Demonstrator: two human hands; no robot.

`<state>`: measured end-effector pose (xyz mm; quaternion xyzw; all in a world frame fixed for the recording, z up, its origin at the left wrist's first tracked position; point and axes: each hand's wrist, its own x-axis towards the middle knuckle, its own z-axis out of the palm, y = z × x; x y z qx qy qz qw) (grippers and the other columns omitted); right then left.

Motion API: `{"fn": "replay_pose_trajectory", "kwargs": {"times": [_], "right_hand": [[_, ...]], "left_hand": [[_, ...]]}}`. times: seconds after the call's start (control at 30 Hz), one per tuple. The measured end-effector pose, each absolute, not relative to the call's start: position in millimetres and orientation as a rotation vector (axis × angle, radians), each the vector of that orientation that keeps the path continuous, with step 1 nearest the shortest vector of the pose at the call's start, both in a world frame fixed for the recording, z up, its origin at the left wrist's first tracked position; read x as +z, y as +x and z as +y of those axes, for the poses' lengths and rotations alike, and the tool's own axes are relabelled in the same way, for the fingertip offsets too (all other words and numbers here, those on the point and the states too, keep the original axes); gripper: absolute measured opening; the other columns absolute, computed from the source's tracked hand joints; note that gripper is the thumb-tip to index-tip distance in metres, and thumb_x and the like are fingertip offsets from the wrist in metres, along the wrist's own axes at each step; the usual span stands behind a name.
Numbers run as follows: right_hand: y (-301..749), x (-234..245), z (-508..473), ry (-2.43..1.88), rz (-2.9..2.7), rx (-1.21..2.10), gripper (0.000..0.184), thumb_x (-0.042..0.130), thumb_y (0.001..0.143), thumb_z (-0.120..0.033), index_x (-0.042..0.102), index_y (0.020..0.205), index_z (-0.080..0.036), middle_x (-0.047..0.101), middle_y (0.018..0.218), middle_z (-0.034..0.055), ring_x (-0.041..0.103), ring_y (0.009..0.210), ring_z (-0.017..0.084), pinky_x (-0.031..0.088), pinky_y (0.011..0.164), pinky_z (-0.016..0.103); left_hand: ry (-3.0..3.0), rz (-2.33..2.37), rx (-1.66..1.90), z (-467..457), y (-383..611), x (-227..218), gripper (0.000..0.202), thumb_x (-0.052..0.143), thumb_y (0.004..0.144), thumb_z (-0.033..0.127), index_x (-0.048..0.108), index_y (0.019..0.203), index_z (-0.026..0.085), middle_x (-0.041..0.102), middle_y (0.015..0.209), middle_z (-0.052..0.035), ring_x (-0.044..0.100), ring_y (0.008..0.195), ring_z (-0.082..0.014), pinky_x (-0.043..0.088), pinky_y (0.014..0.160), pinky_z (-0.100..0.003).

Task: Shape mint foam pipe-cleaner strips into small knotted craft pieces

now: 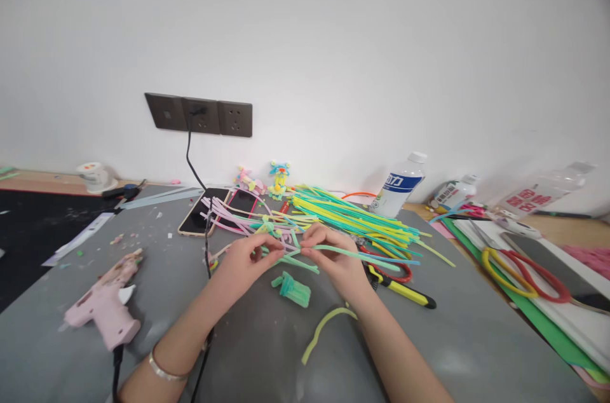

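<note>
Head view: both hands [290, 257] pinch thin fuzzy green pipe cleaner [352, 254].

The fingertips of the left hand [248, 260] and the right hand [333, 257] close over the green strands [366, 255] and hide the pinched spot, so how the ends cross there cannot be told. Both forearms run off the bottom edge. The pink glue gun [107, 307] is blurred, and its cord is cut off below. Pale strands [229, 209] cover part of the phone [197, 218]. The bottle [400, 185] carries a label too blurred to read, and the figures [279, 179] by the wall are too small to make out.
</note>
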<state>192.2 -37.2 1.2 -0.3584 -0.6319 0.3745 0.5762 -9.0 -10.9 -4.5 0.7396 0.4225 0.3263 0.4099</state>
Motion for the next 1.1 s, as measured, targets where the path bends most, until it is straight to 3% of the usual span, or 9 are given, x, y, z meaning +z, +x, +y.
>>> {"fn": "replay_pose_trajectory", "kwargs": {"times": [0.1, 0.4, 0.6, 0.73, 0.9, 1.1], "right_hand": [[189, 0, -39, -0.835, -1.491, 0.830, 0.012, 0.077, 0.080, -0.029, 0.070, 0.074, -0.021, 0.062, 0.077, 0.0035, 0.058, 0.073, 0.018, 0.046, 0.065, 0.031], [179, -2, -42, -0.752, -1.553, 0.848, 0.009, 0.075, 0.082, -0.022, 0.070, 0.075, -0.021, 0.064, 0.078, 0.0026, 0.060, 0.074, 0.017, 0.046, 0.069, 0.030], [185, 0, -42, -0.749, -1.629, 0.860, 0.010, 0.074, 0.084, -0.028, 0.072, 0.080, -0.020, 0.065, 0.079, 0.0043, 0.059, 0.076, 0.018, 0.046, 0.071, 0.031], [192, 3, -43, -0.787, -1.609, 1.073, 0.013, 0.076, 0.082, -0.030, 0.070, 0.082, -0.019, 0.064, 0.079, 0.0028, 0.058, 0.075, 0.017, 0.046, 0.070, 0.029], [195, 8, -46, -0.751, -1.480, 1.526, 0.027, 0.079, 0.078, -0.031, 0.069, 0.100, -0.018, 0.065, 0.079, 0.0004, 0.062, 0.073, 0.015, 0.048, 0.071, 0.027], [199, 12, -47, -0.732, -1.502, 1.736, 0.018, 0.080, 0.076, -0.023, 0.074, 0.092, -0.016, 0.069, 0.082, 0.0022, 0.063, 0.072, 0.013, 0.049, 0.068, 0.024]], "left_hand": [[1.649, 0.938, 0.897, -14, -5, 0, 0.028, 0.062, 0.086, 0.042, 0.072, 0.092, 0.017, 0.068, 0.082, -0.0038, 0.057, 0.072, -0.0157, 0.043, 0.063, -0.024], [1.426, 0.792, 0.862, -19, 0, 7, 0.028, 0.069, 0.082, 0.041, 0.063, 0.071, 0.016, 0.054, 0.066, 0.0026, 0.045, 0.061, -0.0109, 0.036, 0.059, -0.023], [1.461, 0.738, 0.805, -18, -3, 4, 0.030, 0.067, 0.084, 0.040, 0.061, 0.070, 0.015, 0.050, 0.066, 0.0029, 0.040, 0.060, -0.0102, 0.032, 0.058, -0.023], [1.505, 0.728, 0.712, -18, -6, 4, 0.030, 0.069, 0.083, 0.041, 0.063, 0.070, 0.015, 0.052, 0.065, 0.0014, 0.043, 0.063, -0.0119, 0.031, 0.060, -0.024], [1.524, 0.683, 0.582, -20, -9, 7, 0.023, 0.072, 0.080, 0.033, 0.066, 0.068, 0.014, 0.056, 0.066, 0.0005, 0.045, 0.064, -0.0121, 0.032, 0.061, -0.024], [1.485, 0.607, 0.425, -21, -9, 6, 0.022, 0.073, 0.079, 0.033, 0.071, 0.070, 0.013, 0.062, 0.065, -0.0006, 0.049, 0.062, -0.0116, 0.036, 0.060, -0.023]]}}
